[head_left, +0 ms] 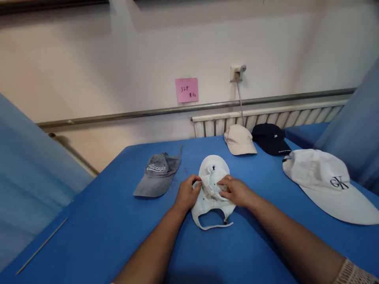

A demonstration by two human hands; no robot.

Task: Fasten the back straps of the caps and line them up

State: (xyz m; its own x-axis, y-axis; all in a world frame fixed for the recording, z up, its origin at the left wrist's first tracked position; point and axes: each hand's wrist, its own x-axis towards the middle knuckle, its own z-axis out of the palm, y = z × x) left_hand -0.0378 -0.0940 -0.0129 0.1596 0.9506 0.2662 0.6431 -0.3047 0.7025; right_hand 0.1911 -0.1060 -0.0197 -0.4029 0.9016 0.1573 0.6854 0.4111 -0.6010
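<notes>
A pale, whitish-mint baseball cap [211, 189] lies in front of me on the blue surface. Its brim points away, and a small dark emblem shows near the brim. At the near end the back opening faces me, with the strap spread out and a small buckle at its right. My left hand [188, 192] pinches the left side of the crown between thumb and fingers. On the other side, my right hand [237, 191] has its bent fingers and thumb closed on the crown's fabric. The crown looks creased between the two hands.
A grey cap [160, 173] lies to the left. Beige [239, 139] and black [270, 138] caps sit at the back, and a large white cap [321, 173] at the right. A thin stick [41, 246] lies near the left edge. Blue curtains [26, 173] hang at both sides.
</notes>
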